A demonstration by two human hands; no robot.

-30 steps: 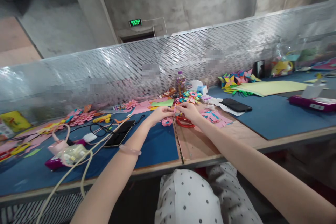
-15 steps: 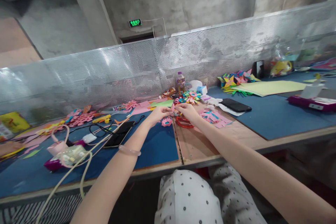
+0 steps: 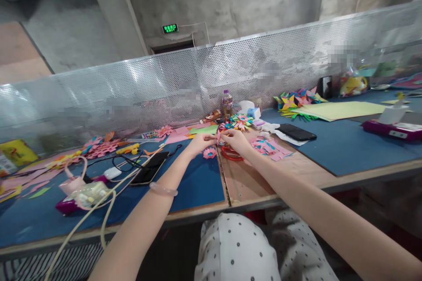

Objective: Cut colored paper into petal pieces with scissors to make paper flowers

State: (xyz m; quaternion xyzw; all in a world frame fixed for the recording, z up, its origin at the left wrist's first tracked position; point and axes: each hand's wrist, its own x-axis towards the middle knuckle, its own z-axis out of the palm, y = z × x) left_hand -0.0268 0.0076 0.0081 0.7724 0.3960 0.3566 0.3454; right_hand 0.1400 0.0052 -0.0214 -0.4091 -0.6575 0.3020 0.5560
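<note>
We expect the small pink paper piece (image 3: 218, 137) to be light, soft and easily creased, best held lightly by its edges; our left grip (image 3: 201, 143) and right grip (image 3: 236, 140) pinch it above the bench (image 3: 252, 182), near red-handled scissors (image 3: 227, 156) and a pink paper flower (image 3: 209, 153).

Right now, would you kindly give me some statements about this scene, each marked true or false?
The left hand and right hand meet at a small pink paper piece. True.
The pale bracelet is on the right arm. False: it is on the left.
The purple-capped bottle stands in front of the perforated screen. True.
The red loop handle lies left of the left hand. False: it is by the right hand.
The exit sign glows green. True.
</note>
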